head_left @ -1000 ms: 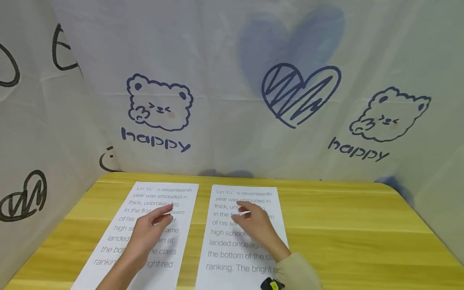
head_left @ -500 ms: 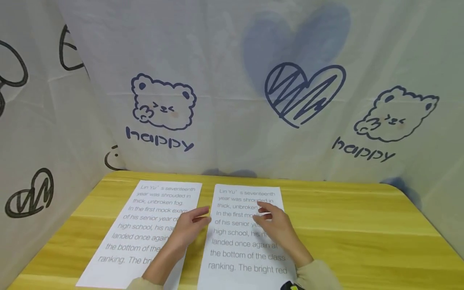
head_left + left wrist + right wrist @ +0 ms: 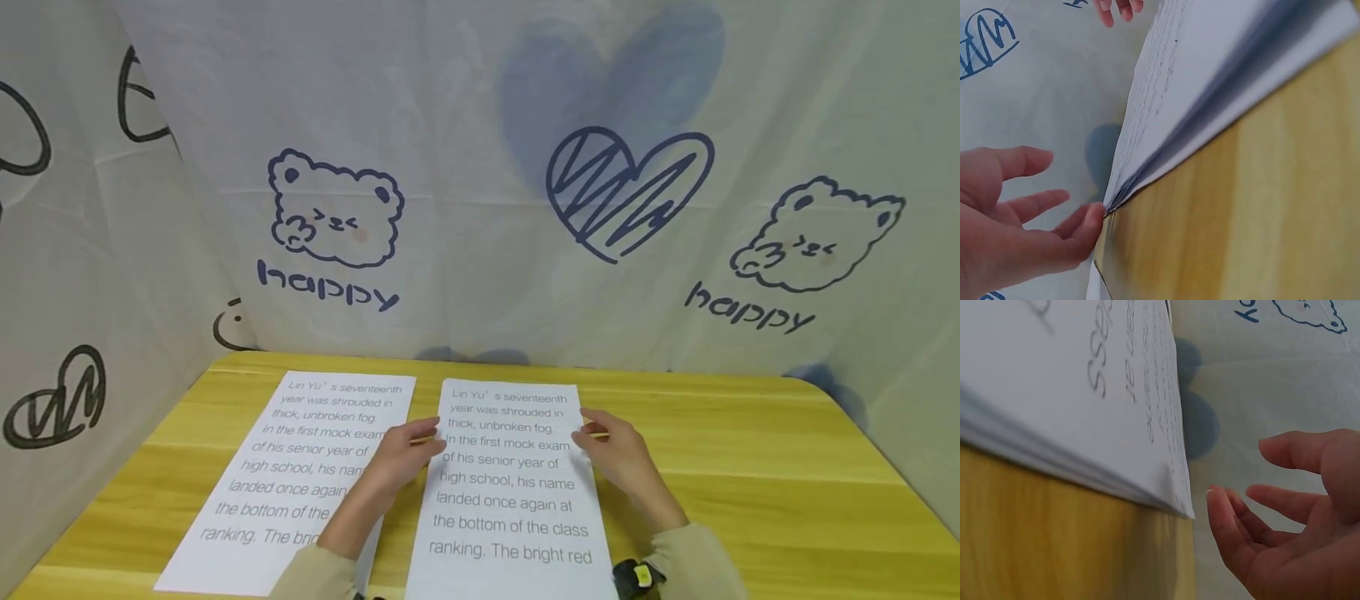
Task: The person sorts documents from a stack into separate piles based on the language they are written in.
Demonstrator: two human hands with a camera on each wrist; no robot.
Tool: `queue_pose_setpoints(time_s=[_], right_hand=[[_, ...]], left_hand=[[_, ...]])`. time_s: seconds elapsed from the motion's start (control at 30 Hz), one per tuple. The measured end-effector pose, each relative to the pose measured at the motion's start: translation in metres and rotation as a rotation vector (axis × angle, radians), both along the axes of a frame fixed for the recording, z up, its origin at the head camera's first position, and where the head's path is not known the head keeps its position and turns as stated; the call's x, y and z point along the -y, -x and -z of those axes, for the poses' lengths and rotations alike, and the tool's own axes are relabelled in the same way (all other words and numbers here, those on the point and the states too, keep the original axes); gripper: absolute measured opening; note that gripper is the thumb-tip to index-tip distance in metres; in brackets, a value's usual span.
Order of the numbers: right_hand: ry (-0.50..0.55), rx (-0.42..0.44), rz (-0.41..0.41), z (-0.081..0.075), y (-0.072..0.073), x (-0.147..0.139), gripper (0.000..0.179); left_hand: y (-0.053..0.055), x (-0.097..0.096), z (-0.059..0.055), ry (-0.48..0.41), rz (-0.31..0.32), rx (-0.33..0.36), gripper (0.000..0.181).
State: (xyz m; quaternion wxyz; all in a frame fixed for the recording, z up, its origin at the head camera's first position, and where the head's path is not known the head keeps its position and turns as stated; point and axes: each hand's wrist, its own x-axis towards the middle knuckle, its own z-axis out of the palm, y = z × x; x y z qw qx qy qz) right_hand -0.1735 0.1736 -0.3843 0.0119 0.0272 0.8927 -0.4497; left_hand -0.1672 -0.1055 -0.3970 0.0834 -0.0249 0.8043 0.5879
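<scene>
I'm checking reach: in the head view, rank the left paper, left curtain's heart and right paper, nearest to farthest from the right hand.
1. Right paper: just left of the right hand.
2. Left paper: farther left, beyond a gap.
3. Heart: far left, on the curtain.

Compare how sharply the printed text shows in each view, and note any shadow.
Head: the right paper stack is legible; left wrist: the steep angle squeezes its print into unreadable marks; right wrist: near lettering looms large, farther lines crowd together, and a soft shadow darkens the yellow table.
</scene>
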Motion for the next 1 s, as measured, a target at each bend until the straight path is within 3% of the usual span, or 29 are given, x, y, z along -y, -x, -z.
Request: queue_pose_setpoints(time_s=[0.13,0.2,0.4,0.67,0.77,1.0], right_hand=[[-0.046,-0.007,-0.013,0.002,0.002,-0.004,0.045],[-0.067,0.0,-0.023,0.004,0.003,-0.006,0.046],[-0.077,0.037,-0.035,0.012,0.004,-0.014,0.049],[-0.06,0.093,-0.072,0.018,0.008,-0.021,0.043],[-0.08,0.105,-0.079,0.017,0.008,-0.021,0.052],[-0.113,0.099,-0.091,0.019,0.009,-0.019,0.049]], left_hand=[[0.0,-0.001,-0.001,0.141,0.034,-0.018,0.053],[0.0,-0.001,0.0,0.17,0.038,-0.025,0.054],[0.003,0.002,0.004,0.147,0.032,-0.019,0.054],[0.007,0.003,0.007,0.167,0.127,-0.051,0.055],[0.008,0.003,0.007,0.174,0.129,-0.047,0.048],[0.008,0.003,0.008,0.182,0.123,-0.041,0.038]])
